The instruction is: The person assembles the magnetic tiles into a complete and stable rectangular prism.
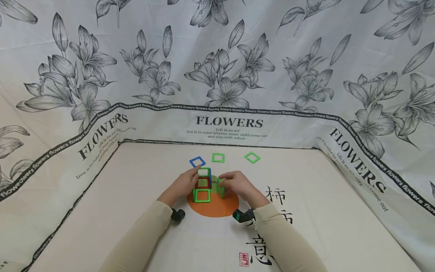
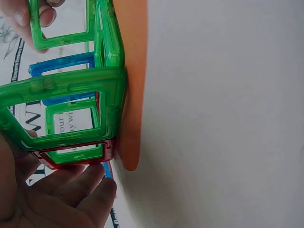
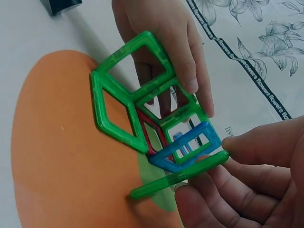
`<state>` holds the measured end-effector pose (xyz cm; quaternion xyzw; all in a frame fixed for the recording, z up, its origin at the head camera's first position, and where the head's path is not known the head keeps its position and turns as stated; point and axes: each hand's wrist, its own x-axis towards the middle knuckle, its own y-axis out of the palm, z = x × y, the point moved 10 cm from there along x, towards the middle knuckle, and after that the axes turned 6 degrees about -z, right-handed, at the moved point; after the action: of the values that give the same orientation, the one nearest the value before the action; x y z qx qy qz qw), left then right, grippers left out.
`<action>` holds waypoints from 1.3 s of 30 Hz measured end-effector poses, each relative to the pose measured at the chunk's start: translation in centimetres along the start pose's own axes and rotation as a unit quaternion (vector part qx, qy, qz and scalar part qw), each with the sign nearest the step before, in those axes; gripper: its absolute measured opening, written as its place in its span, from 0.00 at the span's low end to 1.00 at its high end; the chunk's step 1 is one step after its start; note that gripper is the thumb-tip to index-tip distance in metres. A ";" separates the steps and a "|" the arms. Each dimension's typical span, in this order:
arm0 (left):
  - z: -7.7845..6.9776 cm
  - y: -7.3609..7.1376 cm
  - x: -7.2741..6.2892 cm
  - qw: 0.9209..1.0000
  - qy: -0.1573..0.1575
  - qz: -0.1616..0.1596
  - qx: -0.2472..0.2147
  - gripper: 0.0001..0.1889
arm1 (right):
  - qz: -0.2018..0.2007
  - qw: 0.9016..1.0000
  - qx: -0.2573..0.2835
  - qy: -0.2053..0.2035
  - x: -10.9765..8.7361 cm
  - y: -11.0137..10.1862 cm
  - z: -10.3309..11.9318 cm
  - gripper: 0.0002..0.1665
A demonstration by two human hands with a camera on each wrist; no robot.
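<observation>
Head view's got a big flowery curtain (image 1: 227, 88) along the far, left and right edges of a pale surface (image 1: 340, 196). Black lettering (image 1: 259, 247) runs toward the near edge, right of centre, with an orange circle (image 1: 217, 209) left of it, about mid-surface. The left hand (image 1: 183, 185) has its grip round the left side of the build (image 1: 202, 188), a boxy thing of green, red and blue frames sitting on the circle's left part. The right hand (image 1: 239, 184) has a narrow grip, pinching a green tile (image 1: 221, 187) on edge, just right of the build with a small gap between. Toward the far edge lie a blue tile (image 1: 193, 159) just beyond the left hand, then a loose green tile (image 1: 218, 161) and a second one further right.
</observation>
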<state>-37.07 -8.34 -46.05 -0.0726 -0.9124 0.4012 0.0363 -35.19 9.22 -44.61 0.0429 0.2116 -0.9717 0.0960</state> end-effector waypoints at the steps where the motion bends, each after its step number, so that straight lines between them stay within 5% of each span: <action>1: 0.0 0.0 0.0 1.000 -0.001 0.000 0.000 0.26 | 0.003 1.000 0.006 0.000 -0.1 0.1 0.0 0.21; 18: -0.1 -0.1 -0.1 1.000 -0.001 0.000 0.004 0.26 | 0.012 0.999 0.049 0.006 -0.4 1.7 0.1 0.23; 28: 0.0 0.0 0.0 1.000 -0.004 0.005 -0.010 0.27 | 0.022 0.999 0.047 0.009 -2.7 2.0 2.7 0.24; 39: -0.1 -0.1 -0.2 1.000 -0.004 0.007 -0.009 0.26 | -0.005 0.998 0.064 0.006 -0.9 2.7 -0.1 0.23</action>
<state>-36.86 -8.33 -45.89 -0.0782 -0.9156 0.3933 0.0290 -33.72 6.95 -45.66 0.0542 0.1495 -0.9834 0.0872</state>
